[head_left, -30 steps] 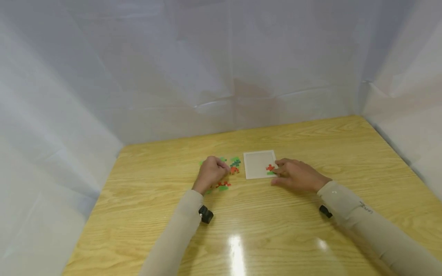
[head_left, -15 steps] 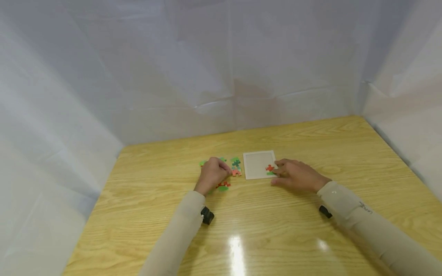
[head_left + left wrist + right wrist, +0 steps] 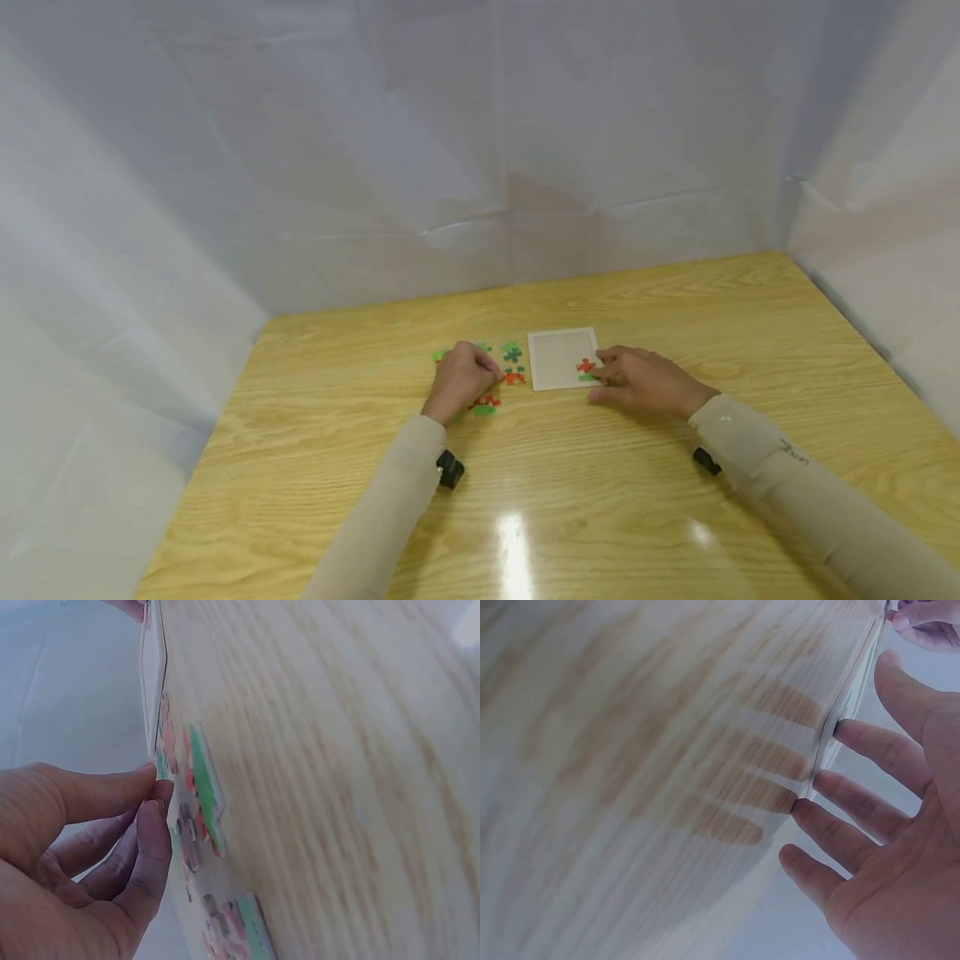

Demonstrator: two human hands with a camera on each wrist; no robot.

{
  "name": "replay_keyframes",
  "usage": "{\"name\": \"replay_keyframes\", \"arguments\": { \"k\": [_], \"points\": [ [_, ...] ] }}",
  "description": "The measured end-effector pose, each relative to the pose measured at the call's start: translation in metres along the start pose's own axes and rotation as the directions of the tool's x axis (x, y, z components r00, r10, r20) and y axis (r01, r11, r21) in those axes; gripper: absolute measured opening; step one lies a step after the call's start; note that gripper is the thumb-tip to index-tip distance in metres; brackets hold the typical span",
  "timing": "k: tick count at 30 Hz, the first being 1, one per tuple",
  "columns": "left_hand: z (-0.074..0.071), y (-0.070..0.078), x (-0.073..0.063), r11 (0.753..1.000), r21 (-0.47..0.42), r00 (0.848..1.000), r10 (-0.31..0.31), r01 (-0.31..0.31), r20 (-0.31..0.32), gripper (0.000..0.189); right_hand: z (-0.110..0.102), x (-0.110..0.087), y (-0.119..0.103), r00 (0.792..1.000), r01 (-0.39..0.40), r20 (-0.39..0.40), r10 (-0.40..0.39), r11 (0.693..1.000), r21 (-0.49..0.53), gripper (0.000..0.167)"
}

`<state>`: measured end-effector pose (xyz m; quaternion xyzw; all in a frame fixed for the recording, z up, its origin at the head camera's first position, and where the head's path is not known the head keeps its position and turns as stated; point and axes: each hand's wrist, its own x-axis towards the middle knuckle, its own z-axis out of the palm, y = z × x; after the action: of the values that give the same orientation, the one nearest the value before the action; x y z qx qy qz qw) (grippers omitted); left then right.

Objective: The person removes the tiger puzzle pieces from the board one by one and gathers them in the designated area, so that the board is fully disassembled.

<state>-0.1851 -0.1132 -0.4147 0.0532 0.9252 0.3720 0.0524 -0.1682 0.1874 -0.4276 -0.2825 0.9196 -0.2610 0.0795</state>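
Note:
My left hand pinches the edge of a red jigsaw piece, low over the table, with thumb and fingertips together in the left wrist view. A pale square puzzle tray lies just to the right. In its lower right corner sits a red and green jigsaw piece. My right hand rests spread fingers along the tray's right edge; the right wrist view shows them extended, with several fingertips touching the rim.
Several loose jigsaw pieces surround the left hand: a green and teal piece behind it, a red and green piece in front. All lie on a wooden table. White sheeting hangs behind and at both sides.
The red jigsaw piece at my left fingertips has turned and shifted slightly right and nearer the front. My left hand moved a little right with it. My right hand has stayed put.

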Motion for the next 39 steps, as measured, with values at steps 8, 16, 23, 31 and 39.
{"name": "replay_keyframes", "arguments": {
  "k": [8, 16, 23, 31, 39],
  "points": [
    [0.002, 0.015, 0.003, 0.999, 0.028, 0.999, 0.047, -0.047, 0.005, 0.006, 0.000, -0.001, -0.001, 1.000, 0.005, -0.001, -0.005, 1.000, 0.001, 0.042],
    [0.016, 0.033, 0.010, 0.993, 0.029, 0.992, 0.113, -0.115, 0.049, 0.006, 0.000, -0.001, 0.000, 1.000, 0.001, -0.007, -0.001, 1.000, 0.015, 0.045],
    [0.035, 0.045, 0.018, 0.983, 0.060, 0.984, 0.167, -0.171, 0.070, 0.007, -0.001, -0.001, 0.001, 1.000, -0.001, -0.019, 0.001, 1.000, 0.006, 0.046],
    [0.057, 0.058, 0.024, 0.988, 0.038, 0.979, 0.145, -0.152, 0.145, 0.009, -0.002, -0.004, 0.003, 1.000, -0.012, -0.018, 0.012, 1.000, 0.006, 0.048],
    [0.068, 0.062, 0.026, 0.990, -0.007, 0.976, 0.138, -0.139, 0.168, 0.012, -0.004, -0.005, 0.007, 0.999, -0.033, -0.041, 0.032, 0.999, -0.020, 0.050]
  ]
}}
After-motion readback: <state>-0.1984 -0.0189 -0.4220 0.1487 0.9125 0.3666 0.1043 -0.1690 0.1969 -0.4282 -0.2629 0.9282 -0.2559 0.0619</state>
